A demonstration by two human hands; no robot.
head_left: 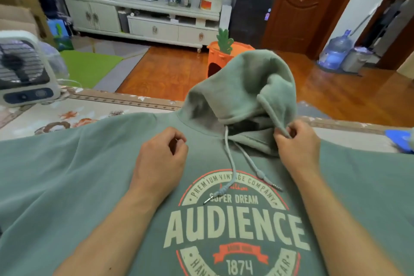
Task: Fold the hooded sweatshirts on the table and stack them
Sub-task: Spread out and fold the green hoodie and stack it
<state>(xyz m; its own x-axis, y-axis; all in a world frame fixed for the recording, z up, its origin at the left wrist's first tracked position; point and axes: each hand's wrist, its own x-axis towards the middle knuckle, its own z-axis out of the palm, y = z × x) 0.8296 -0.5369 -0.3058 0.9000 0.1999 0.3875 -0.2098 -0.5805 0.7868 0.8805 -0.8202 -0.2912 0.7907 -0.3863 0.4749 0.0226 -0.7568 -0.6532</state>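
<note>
A person spreads a green hooded sweatshirt (pixel 89 175) front-up across a patterned table (pixel 100 107), its printed chest emblem (pixel 235 226) facing the camera, apparently in the early squaring-up stage before any fold is made. The right hand (pixel 295 143) pinches the hood (pixel 244 87) by its edge, fingers curled tight around the fabric; the hood stands puffed and upright just beyond that hand, probably lifted so it can be pulled flat. The left hand (pixel 161 154) sits on the garment's chest with fingers loosely curled and nothing visibly between them, seemingly weighting the cloth so it does not slide as the hood is tugged. Two drawstrings (pixel 233 170) trail down between the hands onto the emblem. A small fan (pixel 24 69) stands well off beyond the left hand, and a blue item (pixel 399 139) lies beyond the right hand at the table's far side. No finished stack is in view.
</note>
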